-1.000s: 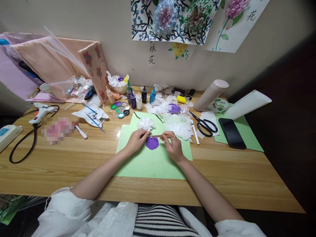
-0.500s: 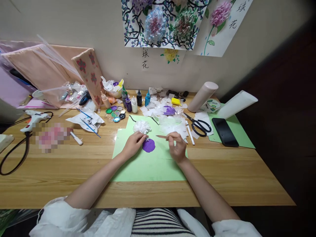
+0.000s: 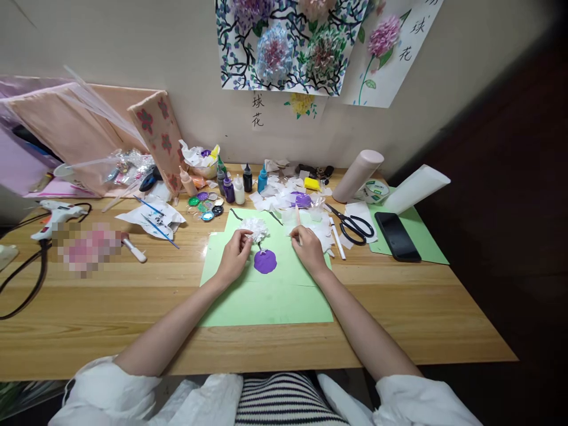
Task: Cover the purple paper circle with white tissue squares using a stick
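Note:
A light green paper sheet [image 3: 270, 296] lies on the wooden table [image 3: 133, 307] in front of me. On it sit a white tissue flower ball [image 3: 254, 227] and, below it, a round purple patch [image 3: 265, 261]. My left hand [image 3: 235, 255] pinches the lower edge of the white ball with closed fingers. My right hand [image 3: 307, 248] is closed around a thin wooden stick [image 3: 297, 214], which points up and away, just right of the purple patch.
White tissue scraps [image 3: 306, 222], black scissors [image 3: 352, 223], a white pen [image 3: 336, 243], a phone [image 3: 396, 235], paint bottles [image 3: 235, 180], coloured lids [image 3: 206, 206], brushes [image 3: 155, 220] and a glue gun [image 3: 55, 211] crowd the table's back. Flower pictures [image 3: 284, 41] hang on the wall.
My right hand swung the stick from lying sideways over the purple patch to pointing upward. My left hand shifted up onto the white ball's edge. The view tilted slightly.

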`<state>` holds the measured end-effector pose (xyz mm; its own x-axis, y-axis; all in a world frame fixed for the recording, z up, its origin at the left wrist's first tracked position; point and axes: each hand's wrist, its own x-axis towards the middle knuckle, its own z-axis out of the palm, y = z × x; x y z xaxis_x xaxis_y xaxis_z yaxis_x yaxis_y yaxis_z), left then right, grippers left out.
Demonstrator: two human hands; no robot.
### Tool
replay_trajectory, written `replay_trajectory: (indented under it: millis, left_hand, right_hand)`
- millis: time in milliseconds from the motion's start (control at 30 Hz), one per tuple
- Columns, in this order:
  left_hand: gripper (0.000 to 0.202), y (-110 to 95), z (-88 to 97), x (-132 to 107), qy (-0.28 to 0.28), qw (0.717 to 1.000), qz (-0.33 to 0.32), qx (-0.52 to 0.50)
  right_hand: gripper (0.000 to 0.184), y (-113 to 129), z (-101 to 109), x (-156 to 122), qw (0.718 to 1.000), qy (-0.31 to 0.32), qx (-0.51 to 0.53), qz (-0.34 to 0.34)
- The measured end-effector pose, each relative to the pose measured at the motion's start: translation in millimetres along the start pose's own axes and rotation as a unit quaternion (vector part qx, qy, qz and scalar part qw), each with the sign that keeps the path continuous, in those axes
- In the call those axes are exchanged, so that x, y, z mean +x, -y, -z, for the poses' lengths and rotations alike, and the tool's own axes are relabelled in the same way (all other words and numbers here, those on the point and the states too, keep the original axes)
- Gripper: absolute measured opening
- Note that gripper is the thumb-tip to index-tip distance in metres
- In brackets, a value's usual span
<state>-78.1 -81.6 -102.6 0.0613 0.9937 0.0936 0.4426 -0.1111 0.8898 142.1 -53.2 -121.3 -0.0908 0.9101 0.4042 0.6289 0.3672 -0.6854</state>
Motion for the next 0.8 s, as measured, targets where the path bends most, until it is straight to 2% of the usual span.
replay_trajectory:
  millis: [100,200,267,367,433,533,633,800]
  left_hand:
    - [0.026,0.5,-0.2,-0.7,-0.004,1.0,-0.007,-0.007]
    - [0.028,-4.5,0.8,-3.4,0.017,0.999,-0.034,-0.007]
    - [0.034,-8.7,2.2,-5.7,0.047,0.996,-0.082,0.008]
    - [0.031,-12.1,5.4,-7.5,0.082,0.988,-0.133,0.014]
    - [0.026,-11.0,8.2,-7.2,0.082,0.99,-0.117,-0.01]
    - [0.029,-5.9,13.2,-4.5,0.079,0.993,-0.08,-0.032]
    - [0.028,-1.4,18.6,-0.8,0.118,0.99,-0.057,-0.043]
    - [0.03,-1.8,28.0,5.1,0.197,0.977,-0.028,-0.076]
  right_hand:
    - [0.009,6.5,4.0,-0.5,1.0,-0.028,0.007,-0.011]
    - [0.005,26.2,8.2,-4.2,0.999,-0.031,0.038,-0.009]
    - [0.004,42.9,6.4,-7.2,0.995,0.002,0.099,-0.006]
    - [0.011,62.8,-3.2,-10.4,0.965,0.064,0.251,-0.047]
    - [0.014,68.6,-10.7,-11.5,0.949,0.074,0.296,-0.077]
    - [0.015,67.0,-17.0,-14.0,0.942,0.078,0.314,-0.092]
    - [0.021,60.4,-14.1,-18.6,0.936,0.08,0.332,-0.083]
    - [0.024,54.5,-0.2,-24.5,0.964,0.021,0.265,-0.027]
